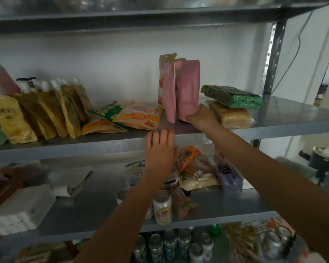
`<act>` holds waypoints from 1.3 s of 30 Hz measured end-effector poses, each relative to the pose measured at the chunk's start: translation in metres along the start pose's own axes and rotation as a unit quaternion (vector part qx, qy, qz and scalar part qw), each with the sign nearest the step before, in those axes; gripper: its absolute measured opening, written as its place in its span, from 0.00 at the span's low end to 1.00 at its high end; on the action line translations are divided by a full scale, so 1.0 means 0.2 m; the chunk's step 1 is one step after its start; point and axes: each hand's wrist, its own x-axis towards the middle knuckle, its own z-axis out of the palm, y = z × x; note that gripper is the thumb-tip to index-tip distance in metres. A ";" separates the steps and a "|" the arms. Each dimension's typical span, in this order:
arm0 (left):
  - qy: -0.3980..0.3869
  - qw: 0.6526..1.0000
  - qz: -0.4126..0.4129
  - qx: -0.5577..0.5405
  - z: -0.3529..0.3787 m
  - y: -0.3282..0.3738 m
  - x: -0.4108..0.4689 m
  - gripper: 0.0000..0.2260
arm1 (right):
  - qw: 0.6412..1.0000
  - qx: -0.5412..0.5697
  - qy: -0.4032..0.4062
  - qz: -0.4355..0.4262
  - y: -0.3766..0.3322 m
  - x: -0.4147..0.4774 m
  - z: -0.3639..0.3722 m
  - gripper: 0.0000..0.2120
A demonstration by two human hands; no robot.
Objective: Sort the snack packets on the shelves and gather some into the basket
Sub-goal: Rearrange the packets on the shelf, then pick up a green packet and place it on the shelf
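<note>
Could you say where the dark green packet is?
Head view: the dark green packet lies right on the upper shelf, atop an orange packet, beside pink pouches.

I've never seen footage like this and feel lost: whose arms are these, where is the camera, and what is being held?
No machine here: a person wears one camera on the head, looking forward and down, so both arms are their own. The right hand grips the bottom of an upright pink pouch on a metal shelf. The left hand is open, fingers at that shelf's front edge. Right of the pouch a green packet lies on a yellow packet; tan pouches lean at the left. Cans stand below.
</note>
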 end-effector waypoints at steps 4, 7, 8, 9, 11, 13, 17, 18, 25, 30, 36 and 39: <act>-0.020 1.000 -0.013 -0.004 -0.02 0.02 0.00 0.27 | 0.993 -0.015 0.012 -0.114 0.01 -0.25 -0.17 0.11; -0.032 0.999 -0.024 -0.002 -0.03 0.04 0.00 0.25 | 0.964 0.053 0.147 -0.214 0.01 -0.34 -0.33 0.08; -0.037 0.999 -0.026 -0.001 -0.03 0.04 0.00 0.25 | 0.948 0.012 0.212 -0.238 0.02 -0.32 -0.38 0.10; -0.047 0.999 -0.027 0.003 -0.04 0.04 0.00 0.25 | 0.933 -0.054 0.259 -0.244 0.05 -0.26 -0.43 0.14; -0.069 0.997 -0.034 0.012 -0.05 0.05 0.00 0.25 | 0.934 -0.203 0.228 -0.185 0.14 -0.08 -0.51 0.28; -0.084 0.995 -0.044 -0.001 -0.07 0.05 0.01 0.26 | 0.946 -0.295 0.114 -0.074 0.23 0.07 -0.53 0.38; -0.094 0.993 -0.060 -0.023 -0.11 0.07 0.02 0.26 | 0.952 -0.273 0.108 -0.088 0.33 0.15 -0.49 0.32; -0.094 0.993 -0.063 -0.025 -0.12 0.08 0.02 0.25 | 0.956 -0.244 0.127 -0.105 0.34 0.13 -0.50 0.32; -0.135 0.986 -0.094 -0.023 -0.18 0.12 0.02 0.29 | 0.972 0.100 0.184 -0.109 0.43 0.01 -0.63 0.21; -0.188 0.965 -0.147 -0.113 -0.23 0.21 0.07 0.31 | 0.908 0.380 0.174 0.006 0.51 -0.20 -0.77 0.18; -0.048 0.801 -0.243 -0.545 -0.49 0.55 0.17 0.17 | 0.842 0.532 0.084 -0.010 0.65 -0.57 -0.86 0.17; -0.097 0.622 -0.259 -0.733 -0.64 0.73 0.27 0.19 | 0.807 0.589 -0.035 -0.024 0.71 -0.73 -0.85 0.25</act>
